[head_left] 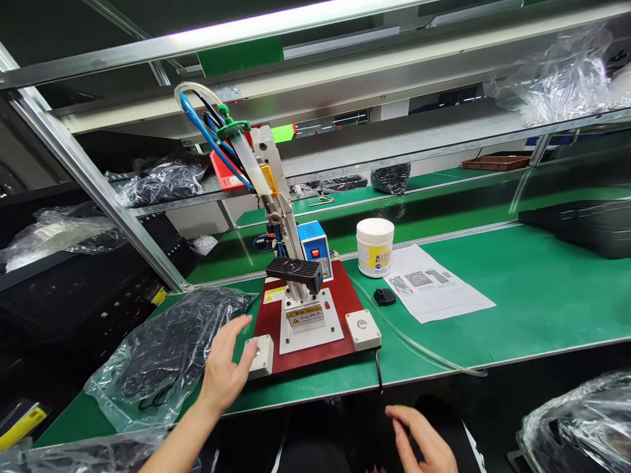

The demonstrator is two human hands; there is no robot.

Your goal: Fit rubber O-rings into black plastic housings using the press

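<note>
Green bench mat (542, 309), aluminium shelving (89, 182)

pneumatic press (293, 263) on workbench (537, 295) | tub (375, 247) right of press | sheet (434, 284) beside tub

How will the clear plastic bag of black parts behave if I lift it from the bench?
Probably floppy: the thin film looks loose and creased. The dark contents may shift inside. It may slide easily on the green bench mat.
</note>
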